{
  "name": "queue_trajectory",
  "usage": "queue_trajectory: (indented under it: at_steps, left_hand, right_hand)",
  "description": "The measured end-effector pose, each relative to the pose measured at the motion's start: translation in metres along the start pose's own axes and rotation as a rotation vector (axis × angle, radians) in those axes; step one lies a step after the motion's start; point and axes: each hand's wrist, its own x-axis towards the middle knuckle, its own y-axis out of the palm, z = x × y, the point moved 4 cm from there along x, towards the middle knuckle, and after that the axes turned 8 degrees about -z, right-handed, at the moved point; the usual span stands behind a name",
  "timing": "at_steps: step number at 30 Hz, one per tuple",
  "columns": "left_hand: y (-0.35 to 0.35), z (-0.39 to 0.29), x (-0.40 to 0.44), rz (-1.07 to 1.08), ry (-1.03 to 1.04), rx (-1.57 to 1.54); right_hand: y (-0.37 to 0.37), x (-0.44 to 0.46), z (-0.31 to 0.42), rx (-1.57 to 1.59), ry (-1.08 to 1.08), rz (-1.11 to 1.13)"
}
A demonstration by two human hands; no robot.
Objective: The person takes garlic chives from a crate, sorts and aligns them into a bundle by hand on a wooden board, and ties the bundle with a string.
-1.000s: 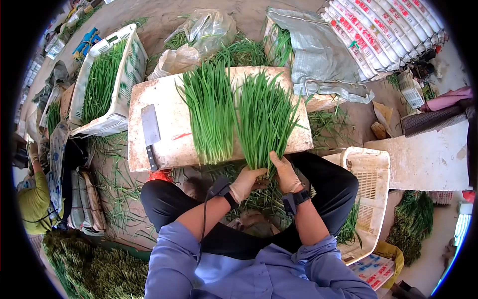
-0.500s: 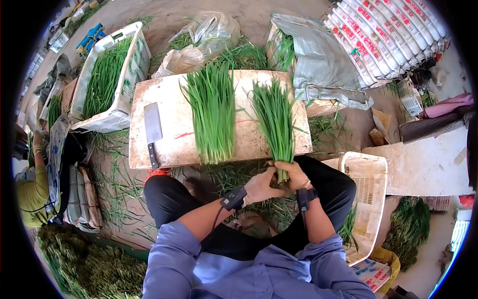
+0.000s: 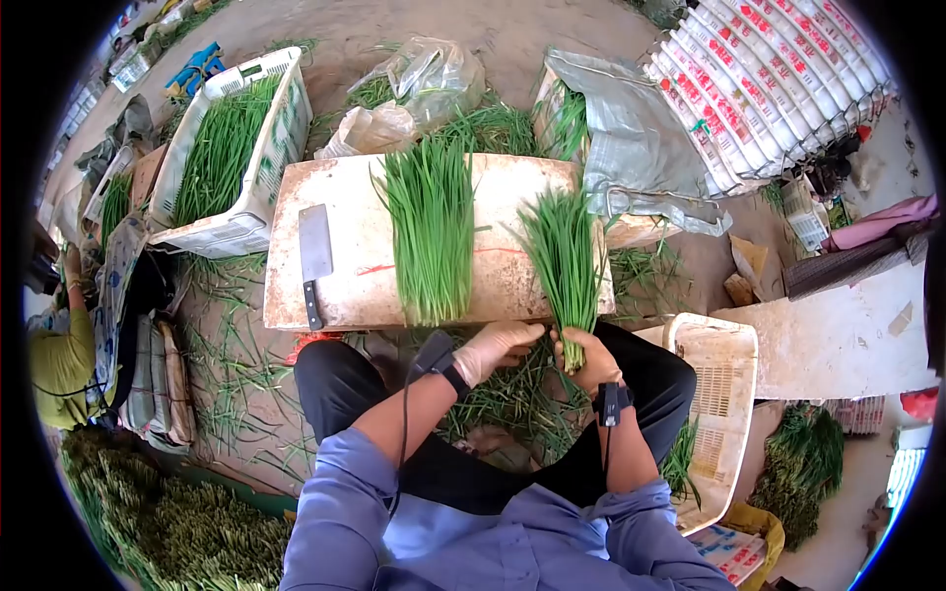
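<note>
My right hand (image 3: 589,361) is closed around the stem ends of a bunch of green chives (image 3: 570,258), whose leaves fan out over the right end of the board. Just left of those stems is my left hand (image 3: 499,349), gloved, its fingers pressed together and pointing right. Whether anything small is between its fingertips I cannot make out. A larger pile of chives (image 3: 432,236) lies on the worn white board (image 3: 355,197), across a thin red tie (image 3: 376,268). Left of the pile lies a cleaver (image 3: 315,251) with a black handle.
A white crate (image 3: 281,148) full of chives stands at the far left. An upright whitish basket (image 3: 724,394) is beside my right knee. Grey sheeting (image 3: 641,138) covers a box behind the board. Another person's sleeve (image 3: 64,360) shows at left. Cut greens (image 3: 177,522) are heaped lower left.
My left hand has moved away from the stem ends, up and left. The bunch in my right hand has shifted slightly right and down. The whole view has shifted a little.
</note>
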Motion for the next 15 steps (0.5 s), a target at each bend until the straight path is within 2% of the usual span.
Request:
queue_trajectory:
  at_steps: [3,5,7,8,9,10,13,14,15]
  left_hand:
    - [0.022,0.0,-0.005,0.205,0.034,0.002]
    - [0.032,0.005,0.005,0.313,0.107,-0.16]
    - [0.036,0.004,0.008,0.353,0.148,-0.307]
    - [0.035,0.004,0.008,0.34,0.146,-0.372]
    - [0.033,0.002,0.007,0.328,0.143,-0.435]
    - [0.037,-0.01,-0.005,0.378,0.163,-0.503]
    - [0.034,-0.01,0.003,0.355,0.216,-0.469]
    - [0.032,-0.01,0.006,0.283,0.19,-0.486]
    - [0.031,-0.019,0.003,0.219,0.273,-0.456]
  right_hand:
    - [0.032,-0.048,0.006,-0.325,-0.275,-0.073]
    - [0.034,-0.057,-0.011,-0.603,-0.489,-0.084]
    - [0.035,-0.074,-0.029,-0.969,-0.823,-0.277]
    - [0.049,-0.098,-0.029,-1.044,-0.761,-0.345]
    - [0.045,-0.101,-0.04,-1.057,-0.795,-0.333]
    - [0.04,-0.101,-0.048,-1.018,-0.782,-0.301]
    - [0.041,-0.101,-0.038,-1.002,-0.704,-0.187]
    - [0.046,-0.099,-0.031,-1.013,-0.672,-0.143]
    - [0.052,-0.096,-0.022,-1.007,-0.754,-0.122]
